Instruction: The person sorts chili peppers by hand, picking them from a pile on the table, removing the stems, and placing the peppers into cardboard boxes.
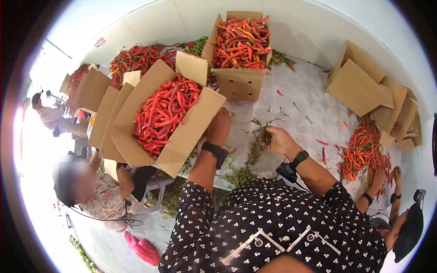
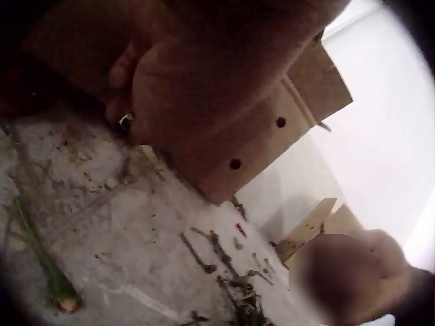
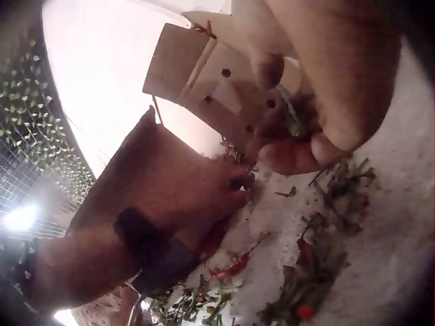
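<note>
My left hand (image 1: 220, 126) is beside the near cardboard box (image 1: 189, 136), which is tilted and filled with red chili peppers (image 1: 166, 113). Its fingers are partly hidden; a ring shows on one in the left wrist view, and I cannot tell whether they hold anything. To the right, my right hand (image 1: 282, 142) holds green chili stems (image 1: 261, 133). The right wrist view shows a green stem (image 3: 291, 115) between its thumb and curled fingers. Loose stems and leaves (image 1: 241, 175) litter the white surface (image 1: 300, 104) below, with a red chili (image 3: 231, 266) near my left hand.
Another box (image 1: 239, 84) heaped with chilies stands at the back. Chili piles (image 1: 141, 61) lie back left, and another pile (image 1: 364, 148) lies right, near another person's hands (image 1: 378, 182). Cardboard boxes (image 1: 364, 91) stand along the right wall. A person (image 1: 107, 191) sits at left.
</note>
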`<state>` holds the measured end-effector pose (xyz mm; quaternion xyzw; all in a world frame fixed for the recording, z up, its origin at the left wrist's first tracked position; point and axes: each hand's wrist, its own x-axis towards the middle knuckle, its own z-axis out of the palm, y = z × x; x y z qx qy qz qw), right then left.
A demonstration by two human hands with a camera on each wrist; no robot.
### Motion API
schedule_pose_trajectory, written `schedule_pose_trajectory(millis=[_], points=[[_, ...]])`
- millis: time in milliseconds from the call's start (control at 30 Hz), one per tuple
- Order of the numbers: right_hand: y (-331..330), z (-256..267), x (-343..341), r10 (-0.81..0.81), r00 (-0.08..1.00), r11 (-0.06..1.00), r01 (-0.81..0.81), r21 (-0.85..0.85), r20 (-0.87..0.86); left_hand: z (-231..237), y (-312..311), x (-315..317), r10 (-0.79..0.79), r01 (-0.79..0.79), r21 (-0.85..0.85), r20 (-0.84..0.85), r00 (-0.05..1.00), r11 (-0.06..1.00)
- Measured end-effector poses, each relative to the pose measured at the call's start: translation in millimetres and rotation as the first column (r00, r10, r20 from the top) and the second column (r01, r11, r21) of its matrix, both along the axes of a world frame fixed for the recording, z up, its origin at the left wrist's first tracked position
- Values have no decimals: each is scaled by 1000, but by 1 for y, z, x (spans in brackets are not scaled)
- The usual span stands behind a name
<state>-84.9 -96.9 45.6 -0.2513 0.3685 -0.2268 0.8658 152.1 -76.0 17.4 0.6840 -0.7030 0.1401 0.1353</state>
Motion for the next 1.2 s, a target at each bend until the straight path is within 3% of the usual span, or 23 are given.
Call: schedule_pose_trajectory(millis=[100,167,200,267,300,333,367,400,433,467,500,567,700,767,867,1033,1100,1167,1200], points=[[-1,5,1,4,1000,997,-5,74,15,-6,1,-4,53,-58,66,78,996,996],[-1,9,-2,12,999,996,-16,88,44,-2,5,-6,71,-65,297,-9,997,952],[0,9,-2,28,997,995,-35,94,75,-2,10,-8,69,-64,302,-6,998,951],[0,4,-2,46,995,996,-52,73,84,-2,24,-17,29,34,235,-261,965,971],[2,1,-2,65,994,996,-69,48,89,8,31,-23,31,33,239,-260,965,970],[5,5,0,67,994,996,-72,53,89,24,38,-31,93,88,266,-599,796,960],[9,8,2,67,997,998,-67,1,27,32,42,-37,160,146,268,-846,509,952],[13,11,6,65,997,996,-66,-52,-36,29,45,-40,164,142,271,-845,509,952],[16,11,9,70,997,996,-71,-51,-35,22,47,-42,268,226,287,-957,113,931],[19,11,13,93,994,990,-99,-101,-64,18,49,-44,355,309,263,-887,-295,914],[21,12,15,113,989,980,-127,-151,-94,18,51,-45,353,305,262,-887,-297,915],[23,14,17,149,975,960,-183,-214,-164,16,54,-47,295,342,141,-841,-454,929],[22,17,15,195,941,904,-282,-323,-276,26,61,-50,315,340,145,-793,-522,929],[22,19,13,178,950,919,-253,-301,-256,25,64,-49,290,364,51,-710,-641,930],[23,25,10,174,961,947,-223,-232,-213,30,67,-52,274,350,25,-679,-682,936],[22,15,5,196,976,954,-211,-210,-90,28,68,-54,261,385,-35,-680,-685,922],[19,11,4,149,982,934,-177,-310,-113,26,67,-54,265,389,-29,-685,-678,921],[16,9,3,155,982,933,-181,-312,-107,22,65,-55,315,417,66,-764,-563,907],[16,10,3,161,982,932,-186,-313,-103,23,65,-58,316,418,67,-764,-563,906]])
